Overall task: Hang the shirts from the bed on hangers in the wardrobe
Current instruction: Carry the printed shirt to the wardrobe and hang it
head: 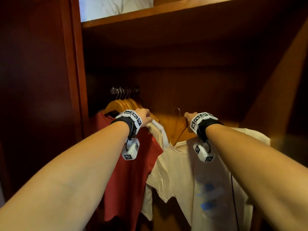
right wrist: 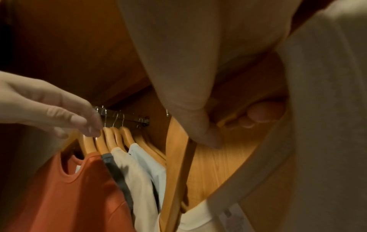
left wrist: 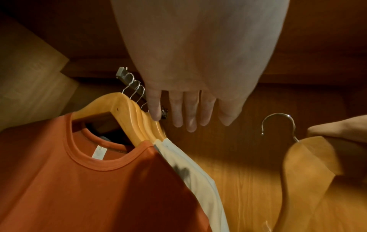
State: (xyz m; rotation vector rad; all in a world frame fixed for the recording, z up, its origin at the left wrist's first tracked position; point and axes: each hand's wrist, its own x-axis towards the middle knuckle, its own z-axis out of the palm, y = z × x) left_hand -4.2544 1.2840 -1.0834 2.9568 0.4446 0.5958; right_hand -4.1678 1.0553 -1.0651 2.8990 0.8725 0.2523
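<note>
A cream shirt (head: 200,177) on a wooden hanger (left wrist: 303,163) is being hung.
The hanger is gripped by the right hand (head: 189,120); the left hand (left wrist: 190,100), fingers straight, touches hung hangers (left wrist: 139,119). Next, the metal hook (left wrist: 278,124) must be lifted onto the wardrobe rail (head: 125,90).

A reddish-brown wooden wardrobe interior (head: 183,64) fills the view, its back panel dark near the top and warmly lit lower down. A wooden shelf (head: 150,15) runs across the top edge, with what seems to be white bedding (head: 115,5) on it. At the left edge stands a dark door panel (head: 33,80). A short metal rail (head: 124,90) juts forward from the back.
</note>
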